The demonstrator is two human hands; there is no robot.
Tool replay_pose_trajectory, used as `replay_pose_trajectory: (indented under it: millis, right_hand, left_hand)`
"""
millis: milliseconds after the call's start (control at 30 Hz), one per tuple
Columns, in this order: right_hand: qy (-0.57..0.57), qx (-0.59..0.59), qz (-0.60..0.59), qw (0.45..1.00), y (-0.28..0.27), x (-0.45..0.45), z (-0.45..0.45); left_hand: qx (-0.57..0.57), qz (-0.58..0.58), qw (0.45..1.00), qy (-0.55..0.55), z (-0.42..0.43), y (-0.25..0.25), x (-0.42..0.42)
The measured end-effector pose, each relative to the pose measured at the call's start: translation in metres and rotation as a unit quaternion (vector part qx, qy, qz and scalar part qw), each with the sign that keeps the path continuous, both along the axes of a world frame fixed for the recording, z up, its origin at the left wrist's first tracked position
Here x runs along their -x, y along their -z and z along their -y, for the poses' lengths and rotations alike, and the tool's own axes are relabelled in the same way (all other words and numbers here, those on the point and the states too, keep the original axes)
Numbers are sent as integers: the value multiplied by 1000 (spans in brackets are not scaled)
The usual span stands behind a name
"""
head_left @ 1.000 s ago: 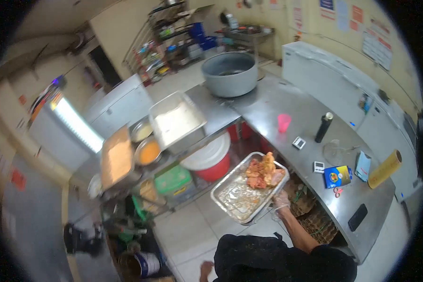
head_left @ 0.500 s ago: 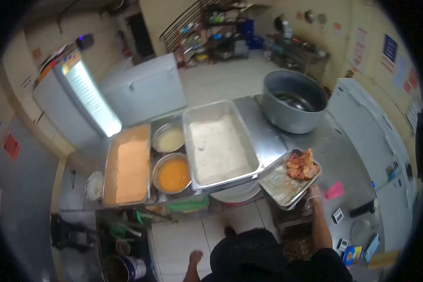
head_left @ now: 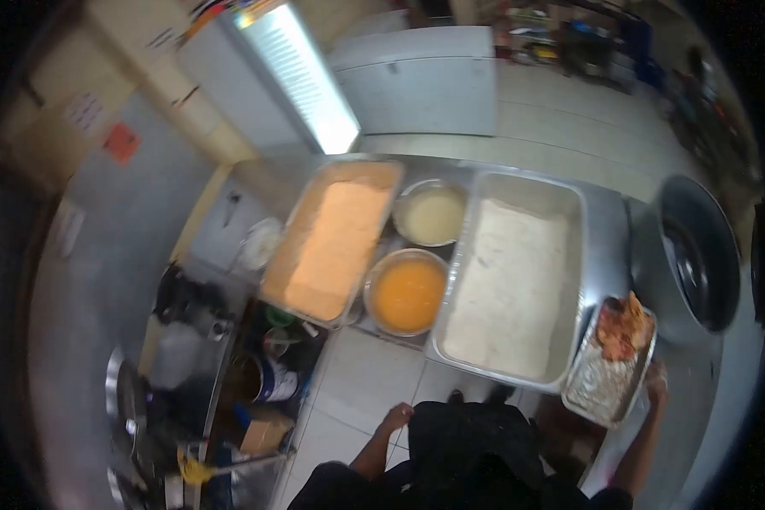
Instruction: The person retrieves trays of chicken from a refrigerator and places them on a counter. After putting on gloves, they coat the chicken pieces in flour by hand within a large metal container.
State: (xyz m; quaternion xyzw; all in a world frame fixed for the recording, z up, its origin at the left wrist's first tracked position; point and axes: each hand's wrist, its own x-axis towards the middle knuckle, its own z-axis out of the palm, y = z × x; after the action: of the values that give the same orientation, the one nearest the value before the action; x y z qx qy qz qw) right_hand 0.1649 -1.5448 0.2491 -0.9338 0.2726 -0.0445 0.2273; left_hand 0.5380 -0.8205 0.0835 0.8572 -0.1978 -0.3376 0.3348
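At the right end of the counter a small metal tray (head_left: pixel 599 395) lies tilted against the flour pan's near right corner. Pieces of reddish marinated raw meat (head_left: pixel 624 328) are heaped at its far end. My right hand (head_left: pixel 657 382), seemingly in a clear glove, grips the tray's right rim; its fingertips are partly hidden. My left hand (head_left: pixel 397 416) hangs in front of my body, fingers curled, with nothing visible in it. Left of the tray is the deep steel pan of white flour (head_left: pixel 510 289). Beyond that stand a bowl of orange liquid (head_left: pixel 408 293) and a bowl of pale liquid (head_left: pixel 433 214).
A pan of orange powder (head_left: pixel 336 246) sits on the counter's left part. A large grey pot (head_left: pixel 697 255) stands at the far right. Lower left are a shelf with a tub (head_left: pixel 276 380) and pans (head_left: pixel 127 408). A chest freezer (head_left: pixel 421 85) stands behind the counter.
My view has swung left, so the counter's things appear further right. The tray has turned and sits closer along the flour pan's side, my right hand still at its rim. My left hand has risen slightly.
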Motion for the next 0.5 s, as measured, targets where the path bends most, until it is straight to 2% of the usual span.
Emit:
replay_pose_trajectory:
  millis: [33,67,133,167,233,267,333,367,400,467,500]
  right_hand:
    - [52,-43,-2,998,8,-19,11]
    - [108,-83,-7,991,19,-32,19]
    - [130,-225,-22,965,42,-30,51]
    - [133,-226,-17,965,49,-31,63]
    - [124,-183,-2,975,54,-52,69]
    - [127,-169,4,977,58,-57,76]
    - [127,-150,20,980,59,-72,84]
    - [128,-138,34,981,61,-84,88]
    - [136,-123,46,982,59,-83,90]
    - [157,-75,68,982,58,-73,84]
    - [173,-40,76,981,51,-75,75]
  left_hand:
    - [-92,-7,994,60,-6,14,14]
    - [-173,-99,979,31,6,-14,26]
    - [-187,-158,970,-1,11,-14,49]
    - [-181,-156,971,-18,19,-21,54]
    - [-91,-117,983,-112,29,-38,68]
    - [-92,-122,980,-128,31,-25,78]
    - [20,-41,987,-154,29,4,87]
    - [-45,-16,991,-121,32,-8,81]
    - [-42,-19,994,-103,26,-11,76]
    - [-15,82,995,46,10,-16,64]
    - [28,4,999,-40,1,-8,60]
